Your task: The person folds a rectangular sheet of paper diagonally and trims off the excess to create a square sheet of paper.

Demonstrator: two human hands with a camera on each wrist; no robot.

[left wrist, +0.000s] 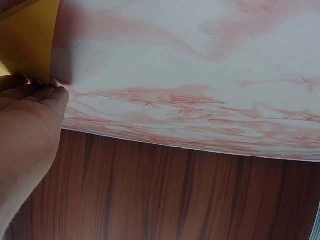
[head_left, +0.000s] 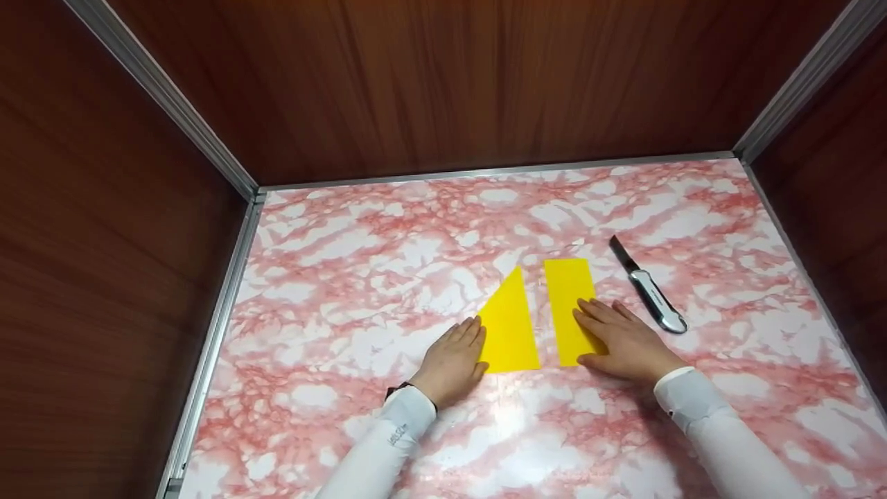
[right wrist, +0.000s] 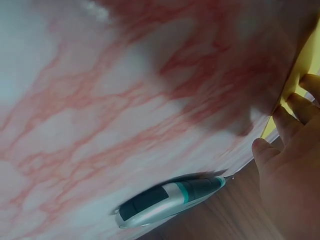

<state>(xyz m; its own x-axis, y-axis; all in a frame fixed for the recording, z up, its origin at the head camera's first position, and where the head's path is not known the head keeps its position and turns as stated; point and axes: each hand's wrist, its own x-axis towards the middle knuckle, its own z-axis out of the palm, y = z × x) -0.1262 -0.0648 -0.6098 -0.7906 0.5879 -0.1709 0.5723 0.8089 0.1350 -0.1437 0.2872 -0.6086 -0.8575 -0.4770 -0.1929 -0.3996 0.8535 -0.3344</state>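
Two yellow paper pieces lie side by side on the marbled table, with a narrow gap between them. My left hand (head_left: 452,360) rests at the left edge of the slant-topped piece (head_left: 511,331), its fingers extended along that edge. On the right is a rectangular strip (head_left: 567,298), and my right hand (head_left: 624,341) touches its right side with fingers spread. The left wrist view catches part of the yellow paper (left wrist: 30,42) above the fingers. A folding knife (head_left: 651,294) with a silver and black handle lies unfolded, beyond my right hand.
The red-and-white marbled tabletop (head_left: 346,277) is bordered by metal edging (head_left: 485,173). Dark wood-grain panels (head_left: 443,83) rise at the back and on both sides. In the right wrist view the knife's handle (right wrist: 160,202) lies near the hand.
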